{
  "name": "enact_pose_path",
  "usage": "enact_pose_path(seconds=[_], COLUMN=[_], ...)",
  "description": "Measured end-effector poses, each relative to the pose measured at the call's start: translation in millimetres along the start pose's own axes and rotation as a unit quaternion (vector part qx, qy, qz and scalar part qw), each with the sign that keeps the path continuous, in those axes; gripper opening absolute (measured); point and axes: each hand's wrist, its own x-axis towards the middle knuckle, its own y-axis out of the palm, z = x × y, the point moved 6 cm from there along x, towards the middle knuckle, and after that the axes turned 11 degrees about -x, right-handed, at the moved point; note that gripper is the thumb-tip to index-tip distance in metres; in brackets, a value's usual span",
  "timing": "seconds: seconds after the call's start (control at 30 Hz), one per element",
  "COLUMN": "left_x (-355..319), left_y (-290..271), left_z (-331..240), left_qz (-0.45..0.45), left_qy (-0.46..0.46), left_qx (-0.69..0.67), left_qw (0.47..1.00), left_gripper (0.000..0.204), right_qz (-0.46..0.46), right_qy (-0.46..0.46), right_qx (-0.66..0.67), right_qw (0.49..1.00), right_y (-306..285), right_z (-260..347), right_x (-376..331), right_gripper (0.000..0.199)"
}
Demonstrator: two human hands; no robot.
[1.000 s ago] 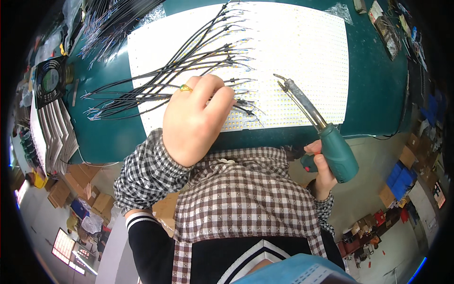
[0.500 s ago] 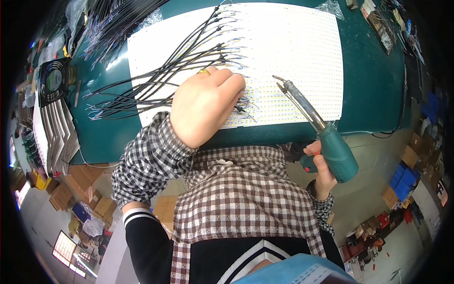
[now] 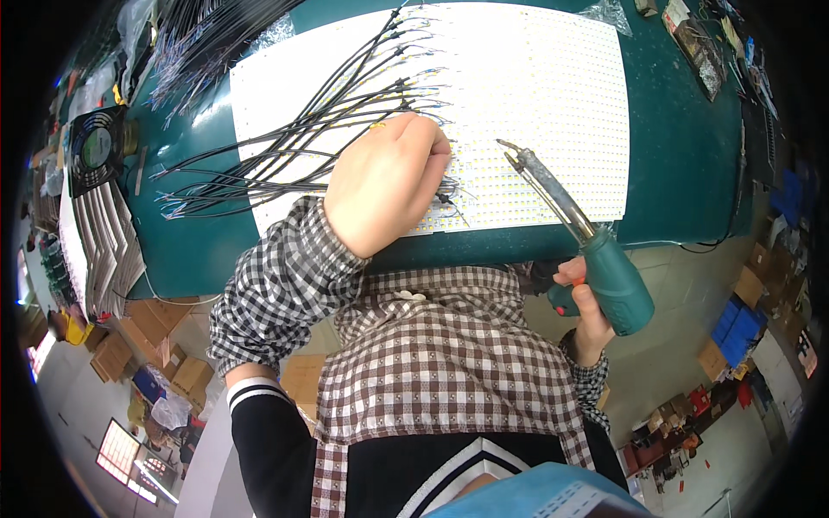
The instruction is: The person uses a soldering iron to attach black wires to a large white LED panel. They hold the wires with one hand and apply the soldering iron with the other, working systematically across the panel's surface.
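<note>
My left hand (image 3: 386, 183) lies over a white LED board (image 3: 553, 78), knuckles up, with thumb and fingers pinched together. What the fingertips hold is hidden under the hand. Black cables (image 3: 298, 136) with thin stripped wire ends fan out across the board's left half, and some pass beneath this hand. My right hand (image 3: 592, 321) is closed round the green grip of a gun-shaped soldering iron (image 3: 617, 281). The iron points up and left; its tip (image 3: 501, 142) hovers or rests over the board, to the right of my left fingers. I cannot tell whether it touches.
The board lies on a green tabletop (image 3: 682, 164). A square black fan (image 3: 95, 148) and a stack of white boards (image 3: 99, 246) stand at the left. A bundle of dark wires (image 3: 203, 52) lies far left, a solder-stained metal piece (image 3: 695, 47) far right. Cardboard boxes (image 3: 155, 332) sit below.
My left hand has shifted slightly right and up over the board, its fingers still pinched. The right hand and soldering iron have barely moved.
</note>
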Motion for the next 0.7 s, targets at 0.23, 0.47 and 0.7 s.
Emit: enact_pose_path(seconds=[0.23,0.47,0.7], left_x=[4.2,5.2,7.5], left_y=[1.5,7.9,7.5], left_z=[5.6,1.1,1.7], left_qz=[0.004,-0.019,-0.009], left_qy=[-0.036,-0.022,-0.026], left_qx=[-0.04,0.003,-0.002], left_qw=[0.999,1.0,1.0], left_gripper=[0.006,0.006,0.006], right_qz=[0.013,0.028,0.05], right_qy=[0.03,0.041,0.019], right_qx=[-0.009,0.03,-0.01], right_qw=[0.999,0.998,0.999], right_y=[1.5,-2.0,-2.8], right_z=[-0.9,-17.6,-22.7], right_x=[-1.3,-6.0,-10.2], right_gripper=[0.041,0.068,0.067])
